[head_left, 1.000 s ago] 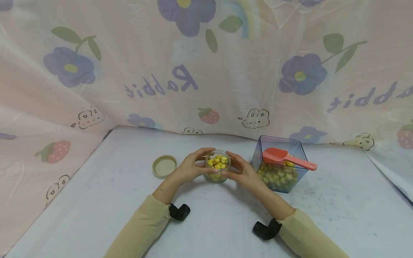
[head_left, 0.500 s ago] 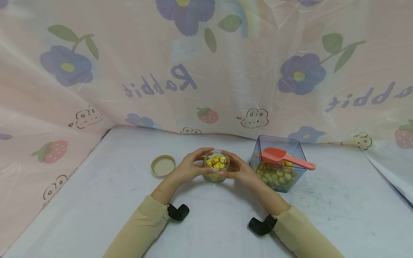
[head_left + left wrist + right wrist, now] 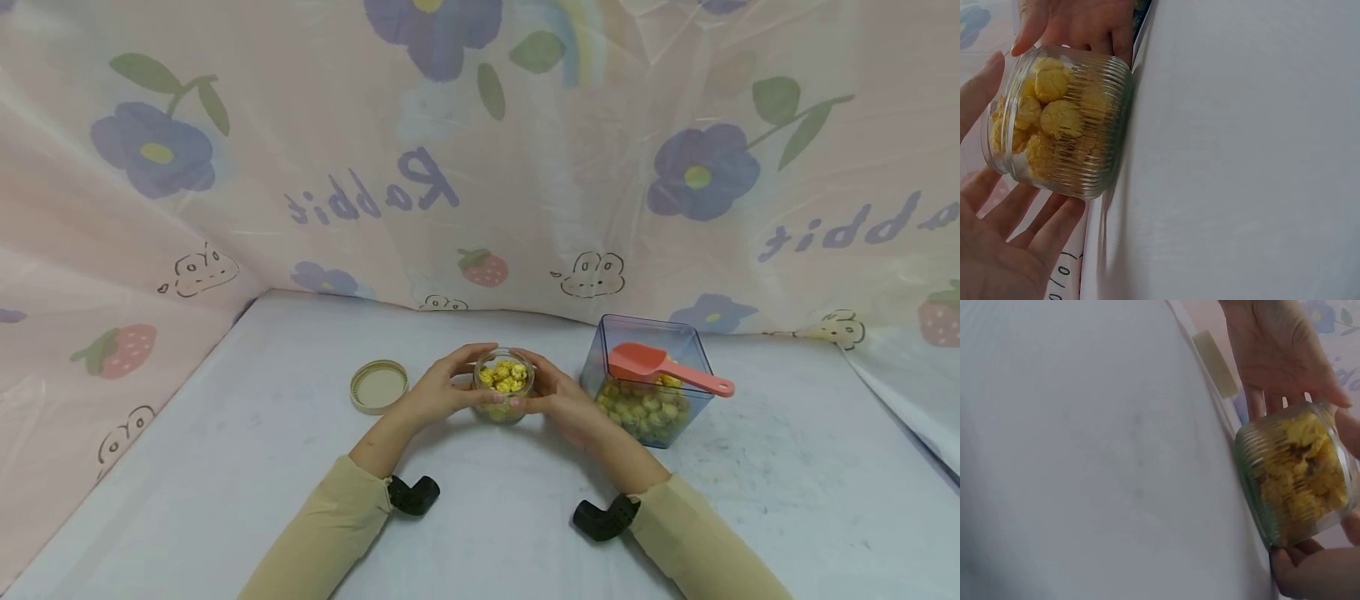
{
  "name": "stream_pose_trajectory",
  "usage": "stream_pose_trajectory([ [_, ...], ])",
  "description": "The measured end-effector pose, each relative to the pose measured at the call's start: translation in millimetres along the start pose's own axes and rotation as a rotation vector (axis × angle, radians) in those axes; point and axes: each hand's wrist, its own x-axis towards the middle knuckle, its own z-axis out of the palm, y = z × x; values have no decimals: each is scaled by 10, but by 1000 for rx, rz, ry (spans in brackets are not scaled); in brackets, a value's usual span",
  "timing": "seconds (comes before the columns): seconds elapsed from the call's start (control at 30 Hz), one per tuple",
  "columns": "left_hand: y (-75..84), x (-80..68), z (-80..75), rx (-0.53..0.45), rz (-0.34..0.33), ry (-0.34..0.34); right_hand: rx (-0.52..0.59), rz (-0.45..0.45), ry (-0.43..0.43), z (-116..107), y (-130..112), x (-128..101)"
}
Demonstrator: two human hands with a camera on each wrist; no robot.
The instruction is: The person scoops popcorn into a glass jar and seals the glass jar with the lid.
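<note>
At the middle of the desk [image 3: 225,467], a small ribbed glass jar [image 3: 504,387], lower part hidden behind fingers. Full of yellow puffed pieces, open at top. Left hand [image 3: 438,390] and right hand [image 3: 558,398] cupping its sides, fingers curved around. Lid [image 3: 378,387] apart at left; square container [image 3: 647,383] with pink scoop [image 3: 660,367] near at right. Free desk in front.

I see the jar [image 3: 504,388] standing on the table [image 3: 262,467] near its middle, with pieces [image 3: 506,377] inside it. My left hand [image 3: 442,387] lies against its left side and my right hand [image 3: 558,398] against its right. The lid [image 3: 378,387] lies flat on the table left of the left hand. Right of the right hand stands the square container [image 3: 648,383]; the scoop [image 3: 660,367] rests across its top, handle pointing right. The curtain [image 3: 480,167] hangs behind everything.
</note>
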Motion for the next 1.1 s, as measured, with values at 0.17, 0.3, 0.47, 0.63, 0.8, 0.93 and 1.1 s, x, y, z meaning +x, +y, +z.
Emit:
stream_pose_trajectory([
  [0.17,20,-33,0,4,-27,-13,-3,20,1,6,9,-4],
  [0.3,61,-82,-23,77,-41,3,-5,7,-3,19,14,5],
  [0.47,85,-154,-96,141,-18,49,10,-4,5,27,3,8],
  [0.63,85,-216,-198,196,11,81,13,20,24,15,-2,12],
  [0.8,106,-291,-281,271,44,113,7,20,34,13,-5,17],
  [0.93,103,-371,-356,336,33,140,1,24,33,16,-5,14],
  [1.1,85,-481,-501,429,-7,192,-2,34,37,29,-17,11],
])
